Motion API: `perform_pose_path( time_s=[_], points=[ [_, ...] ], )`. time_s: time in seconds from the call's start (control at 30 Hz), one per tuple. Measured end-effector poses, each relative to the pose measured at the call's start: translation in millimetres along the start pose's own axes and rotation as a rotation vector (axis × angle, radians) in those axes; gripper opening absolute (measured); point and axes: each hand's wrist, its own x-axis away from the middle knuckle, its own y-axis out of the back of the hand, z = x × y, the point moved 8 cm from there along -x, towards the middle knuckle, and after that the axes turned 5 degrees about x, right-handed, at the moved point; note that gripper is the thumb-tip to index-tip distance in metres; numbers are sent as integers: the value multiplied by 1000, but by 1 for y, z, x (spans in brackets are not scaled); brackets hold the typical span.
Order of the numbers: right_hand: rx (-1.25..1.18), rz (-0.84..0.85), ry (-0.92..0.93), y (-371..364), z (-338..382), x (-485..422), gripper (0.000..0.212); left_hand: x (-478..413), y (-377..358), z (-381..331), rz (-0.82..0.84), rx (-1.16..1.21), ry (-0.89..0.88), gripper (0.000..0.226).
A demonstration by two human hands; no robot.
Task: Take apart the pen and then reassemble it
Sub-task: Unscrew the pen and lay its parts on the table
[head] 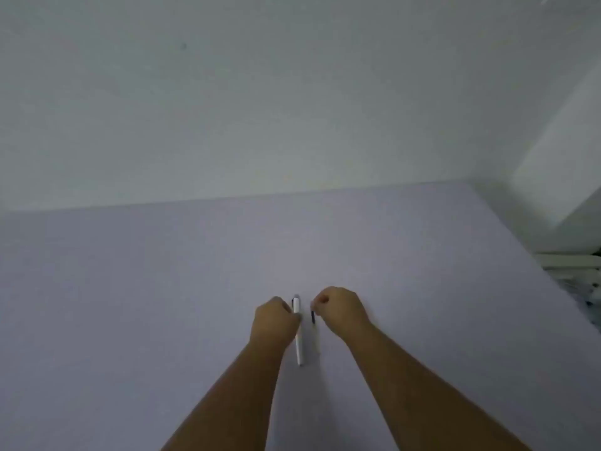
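A white pen barrel [298, 340] with a dark clip end at its far tip lies lengthwise on the pale lilac table [130, 288]. My left hand [274, 323] rests against its left side with fingers curled around the upper part. Just right of the barrel lies a thin refill [314, 323], dark at the top and pale below. My right hand [341, 309] pinches the refill's upper end with its fingertips. The picture is blurred, so small parts such as a spring or tip cannot be made out.
The table runs back to a plain white wall [292, 92]. At the right edge stand white furniture [569, 196] and a white rack or frame [572, 262] below it.
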Motion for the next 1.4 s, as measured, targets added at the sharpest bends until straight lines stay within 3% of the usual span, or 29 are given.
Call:
perform_pose_path(
  time_s=[0.1,0.3,0.5,0.67,0.8,0.97,1.03,1.13,1.27,1.4],
  points=[
    [52,-7,-7,-13,-2,-10,20,-7,-21,15,53,2,68,28],
    [135,3,-67,-31,-3,-23,24,-15,-33,26,27,100,92,14],
    [-58,-42,-109,-23,0,-27,36,-6,-26,14,31,261,-23,33],
    [-243,-27,-114,-11,2,-23,32,-1,-27,5,179,268,-60,22],
    [-431,-165,-214,22,-12,-27,27,7,-29,11,257,237,-28,25],
    [8,83,-104,7,-22,-30,31,9,-22,34,199,469,134,23],
    [119,103,-90,-7,-26,-25,30,14,-22,35,204,550,195,19],
    [88,27,-110,-16,-35,-22,41,19,-24,33,196,592,238,17],
    [34,-10,-149,-20,-41,-24,23,18,-27,31,179,639,260,16],
    [14,-20,-148,-22,-44,-26,22,16,-31,30,195,673,287,9]
  ],
)
